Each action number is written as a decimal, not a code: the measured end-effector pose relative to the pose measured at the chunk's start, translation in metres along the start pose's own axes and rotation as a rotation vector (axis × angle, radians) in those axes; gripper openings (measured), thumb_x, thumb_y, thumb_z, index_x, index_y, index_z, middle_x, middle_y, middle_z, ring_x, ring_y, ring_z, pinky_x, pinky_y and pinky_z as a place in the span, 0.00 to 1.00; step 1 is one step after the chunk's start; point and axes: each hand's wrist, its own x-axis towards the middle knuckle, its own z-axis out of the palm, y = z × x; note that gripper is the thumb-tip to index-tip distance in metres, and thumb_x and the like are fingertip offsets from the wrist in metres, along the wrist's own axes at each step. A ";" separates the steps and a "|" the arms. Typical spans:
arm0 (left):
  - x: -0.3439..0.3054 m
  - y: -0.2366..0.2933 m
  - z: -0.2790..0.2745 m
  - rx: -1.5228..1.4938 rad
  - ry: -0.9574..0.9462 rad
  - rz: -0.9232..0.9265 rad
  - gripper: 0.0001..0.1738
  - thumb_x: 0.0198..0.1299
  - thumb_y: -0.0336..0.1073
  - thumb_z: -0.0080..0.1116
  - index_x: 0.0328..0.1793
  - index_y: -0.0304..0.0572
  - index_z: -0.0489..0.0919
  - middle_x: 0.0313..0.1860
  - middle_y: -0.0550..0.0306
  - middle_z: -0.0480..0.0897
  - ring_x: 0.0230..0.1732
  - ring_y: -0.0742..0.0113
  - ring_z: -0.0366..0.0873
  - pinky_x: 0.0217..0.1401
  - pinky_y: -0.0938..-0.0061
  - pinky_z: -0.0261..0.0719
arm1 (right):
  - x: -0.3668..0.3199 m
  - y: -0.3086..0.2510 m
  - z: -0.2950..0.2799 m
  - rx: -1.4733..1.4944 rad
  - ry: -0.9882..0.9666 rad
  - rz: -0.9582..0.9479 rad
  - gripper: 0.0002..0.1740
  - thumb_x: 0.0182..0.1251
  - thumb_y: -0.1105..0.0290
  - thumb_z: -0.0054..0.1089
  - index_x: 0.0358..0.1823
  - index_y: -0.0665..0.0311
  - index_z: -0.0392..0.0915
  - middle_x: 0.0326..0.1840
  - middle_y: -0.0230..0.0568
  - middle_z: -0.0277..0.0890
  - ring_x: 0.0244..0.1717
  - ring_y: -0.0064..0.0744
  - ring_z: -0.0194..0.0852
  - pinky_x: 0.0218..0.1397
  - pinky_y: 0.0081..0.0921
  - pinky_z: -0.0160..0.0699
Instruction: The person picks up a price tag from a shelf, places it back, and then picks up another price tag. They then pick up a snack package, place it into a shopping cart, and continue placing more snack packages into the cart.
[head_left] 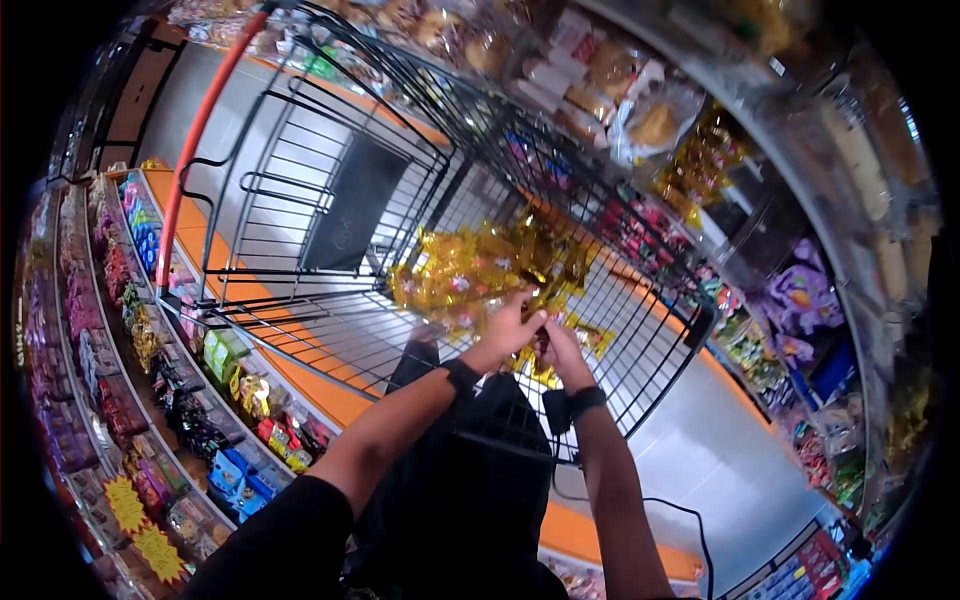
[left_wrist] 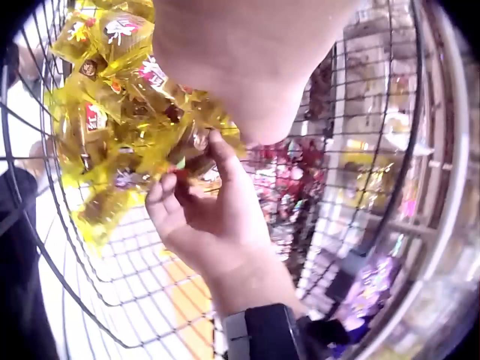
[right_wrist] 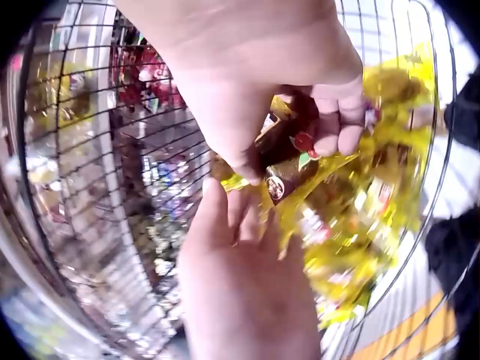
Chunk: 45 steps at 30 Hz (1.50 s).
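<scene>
A heap of shiny yellow packets (head_left: 455, 275) lies in a black wire shopping cart (head_left: 640, 395). My right hand (head_left: 565, 360) grips a dark-brown packet with a small round emblem (right_wrist: 279, 184), thumb on one side and curled fingers on the other. Against the yellow film beside it, my left hand (right_wrist: 247, 277) pinches with thumb and fingers. In the left wrist view the left hand (left_wrist: 240, 60) is large and blurred, its fingertips hidden, while the right hand (left_wrist: 217, 225) holds the packet from below. Both hands meet over the heap.
The cart's red handle (head_left: 205, 120) rises at the upper left, near a dark panel (head_left: 358, 205) in the basket. Shelves of packaged sweets (head_left: 150, 340) curve along the left. Bagged bread (head_left: 655, 125) and a purple package (head_left: 800, 300) are on the right.
</scene>
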 end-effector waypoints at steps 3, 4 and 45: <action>-0.027 0.052 -0.036 -0.270 -0.089 0.257 0.29 0.60 0.41 0.62 0.64 0.35 0.70 0.58 0.44 0.77 0.58 0.58 0.76 0.61 0.68 0.73 | -0.075 -0.049 0.093 0.245 -0.057 -0.088 0.14 0.69 0.58 0.58 0.46 0.59 0.75 0.37 0.32 0.77 0.37 0.26 0.78 0.42 0.24 0.80; -0.037 0.074 -0.054 -0.218 -0.074 0.408 0.29 0.60 0.42 0.63 0.63 0.36 0.70 0.58 0.44 0.76 0.59 0.58 0.76 0.61 0.67 0.73 | -0.087 -0.058 0.106 0.270 -0.041 -0.082 0.15 0.70 0.56 0.57 0.50 0.58 0.75 0.39 0.32 0.78 0.42 0.26 0.79 0.48 0.25 0.80; -0.273 0.433 -0.164 -0.457 -0.544 0.934 0.19 0.72 0.42 0.47 0.51 0.30 0.78 0.41 0.60 0.81 0.42 0.77 0.76 0.45 0.78 0.74 | -0.495 -0.123 0.280 -0.071 0.389 -1.556 0.15 0.72 0.58 0.53 0.41 0.63 0.69 0.38 0.37 0.77 0.35 0.23 0.79 0.35 0.23 0.85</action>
